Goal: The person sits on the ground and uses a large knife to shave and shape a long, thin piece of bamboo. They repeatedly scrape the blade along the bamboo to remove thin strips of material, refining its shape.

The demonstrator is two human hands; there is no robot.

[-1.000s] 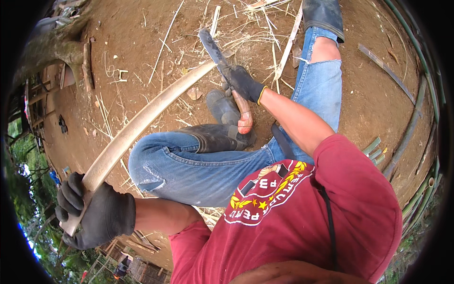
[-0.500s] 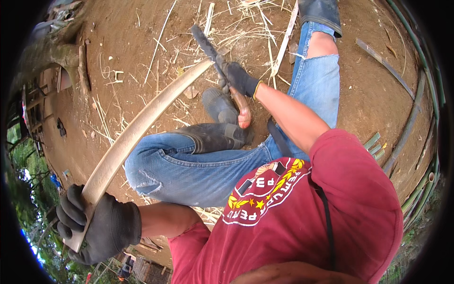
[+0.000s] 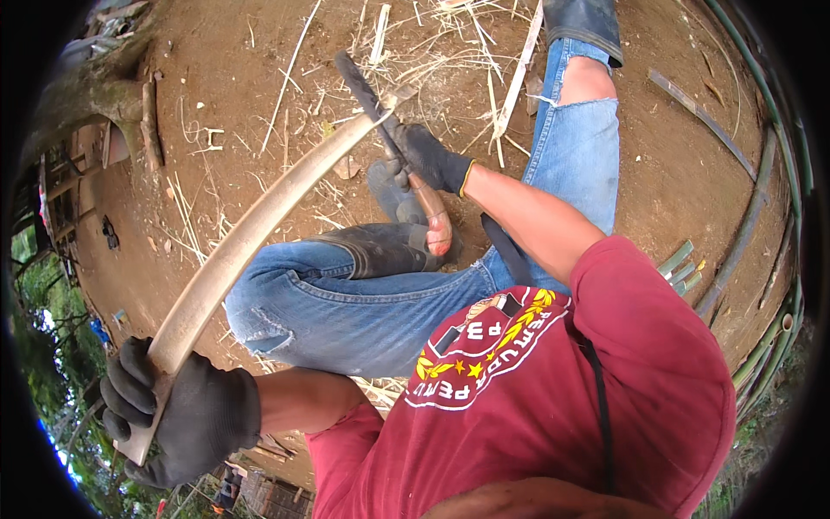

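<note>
My left hand [image 3: 186, 415], in a dark glove, is closed round the near end of a long pale bamboo strip [image 3: 251, 233]. The strip slants up and to the right, over my bent knee. In my right hand [image 3: 425, 157], gloved too, is a machete with a dark blade [image 3: 359, 85] and a wooden handle [image 3: 430, 214]. My fingers wrap it where handle and blade meet. The blade lies across the strip close to its far end, and a short piece of the strip [image 3: 403, 92] shows beyond it. Whether the edge bites into the bamboo, I cannot tell.
Thin shavings [image 3: 432, 73] litter the brown dirt ground. A flat strip [image 3: 705, 112] and bamboo poles [image 3: 765, 346] lie to the right, with short cut green pieces [image 3: 679, 264] near my right arm. A tree trunk [image 3: 95, 95] stands at the far left. My boots [image 3: 398, 246] are close below the blade.
My right hand has shifted the machete slightly left and toward me along the strip. More of the strip's far end shows past the blade. My left hand has barely moved.
</note>
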